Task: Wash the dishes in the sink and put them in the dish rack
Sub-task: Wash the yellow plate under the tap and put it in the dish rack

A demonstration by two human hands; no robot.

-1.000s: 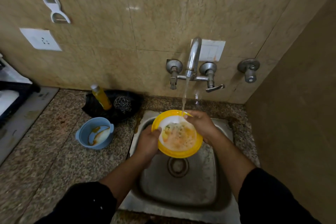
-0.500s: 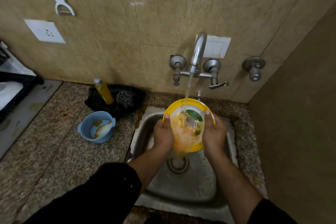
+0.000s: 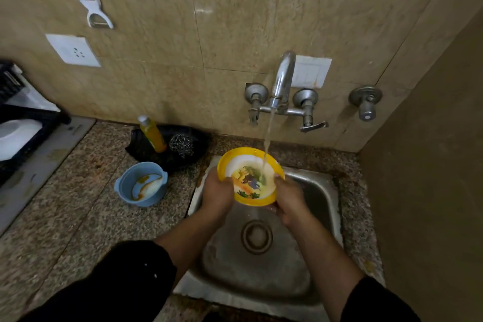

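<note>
Bowl [image 3: 251, 180] is held over the sink [image 3: 318, 191], below the tap [image 3: 283, 78] and tilted toward the wearer. The stream [image 3: 268, 144] strikes its inside near 1 o'clock. Left hand [image 3: 217, 193] grips the rim at 9 o'clock and right hand [image 3: 288, 201] at 3 o'clock, fingers of both curled round the edge. Risks, as judged: the wet, glossy rim could slip from the grip and drop into the basin, and water hitting the curved wall may splash out onto the counter [image 3: 78, 217]. Bowl is round, shallow and smooth, likely plastic, with a yellow rim and a white inside carrying a printed cartoon. Sink is dull steel with a ringed drain. Counter is speckled stone. Blue bowl [image 3: 142, 183] sits at 9 o'clock of the sink, smeared orange and not yet washed. Bottle [image 3: 153, 134] and wire scrubber [image 3: 181, 144] stand at 11 o'clock. Rack [image 3: 26, 133] is far out at 9 o'clock, well apart, so drips are likely on the carry.
</note>
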